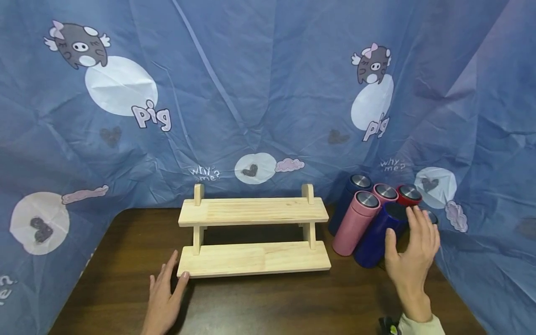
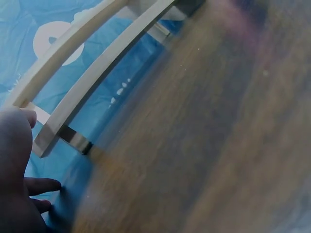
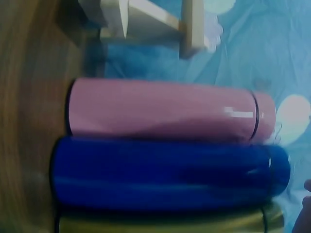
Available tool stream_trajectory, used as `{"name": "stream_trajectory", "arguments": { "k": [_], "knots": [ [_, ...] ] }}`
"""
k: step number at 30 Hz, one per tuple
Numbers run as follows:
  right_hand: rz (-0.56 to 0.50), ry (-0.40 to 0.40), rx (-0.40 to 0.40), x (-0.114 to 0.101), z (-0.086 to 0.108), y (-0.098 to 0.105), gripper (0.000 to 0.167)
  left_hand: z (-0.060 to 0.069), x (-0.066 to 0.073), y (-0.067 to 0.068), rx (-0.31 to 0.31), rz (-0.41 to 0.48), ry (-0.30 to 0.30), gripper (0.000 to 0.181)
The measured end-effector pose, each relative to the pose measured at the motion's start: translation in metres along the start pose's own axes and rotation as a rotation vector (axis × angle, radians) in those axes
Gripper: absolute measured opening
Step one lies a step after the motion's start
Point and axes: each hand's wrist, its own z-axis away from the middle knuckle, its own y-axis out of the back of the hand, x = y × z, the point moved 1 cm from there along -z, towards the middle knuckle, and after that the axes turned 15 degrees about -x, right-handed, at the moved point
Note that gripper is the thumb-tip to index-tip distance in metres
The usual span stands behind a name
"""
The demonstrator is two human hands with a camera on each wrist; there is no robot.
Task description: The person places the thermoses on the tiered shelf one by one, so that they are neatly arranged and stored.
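Observation:
A two-tier pale wooden shelf [image 1: 255, 259] stands on the table. At its lower left corner is my left hand [image 1: 163, 295], fingers spread and thumb at the board's edge; in the left wrist view that hand [image 2: 17, 170] also lies beside the shelf [image 2: 97, 73]. My right hand [image 1: 412, 258] is raised at the bottle cluster, fingers extended and thumb apart, near a blue bottle [image 1: 374, 239]. Left of that stands a pink bottle [image 1: 355, 225]. The right wrist view shows the pink bottle [image 3: 160, 109], blue bottle [image 3: 160, 174] and a gold bottle [image 3: 165, 224].
Behind are a navy bottle [image 1: 345, 200], a second pink bottle [image 1: 385, 191] and a red bottle [image 1: 409, 192]. Another silver-lidded bottle [image 1: 432, 217] is mostly hidden by the right hand. A blue printed cloth [image 1: 259, 93] hangs around the brown table [image 1: 259, 307].

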Motion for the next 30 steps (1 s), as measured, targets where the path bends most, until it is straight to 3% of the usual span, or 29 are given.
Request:
{"name": "stream_trajectory", "arguments": {
  "k": [7, 15, 25, 30],
  "knots": [
    [-0.053, -0.126, 0.149, 0.020, -0.014, 0.004, 0.057, -0.001, -0.001, -0.002, 0.026, 0.011, 0.001, 0.073],
    [-0.084, -0.276, 0.157, 0.048, -0.010, 0.001, 0.052, 0.001, 0.000, -0.004, 0.078, 0.017, -0.018, 0.065],
    [-0.162, -0.287, 0.169, 0.031, -0.009, 0.001, 0.037, 0.002, -0.001, -0.004, 0.054, 0.000, 0.007, 0.064],
    [-0.173, -0.259, 0.171, 0.028, -0.007, 0.000, 0.037, 0.002, 0.000, -0.003, 0.043, 0.000, 0.007, 0.062]
  ]
}}
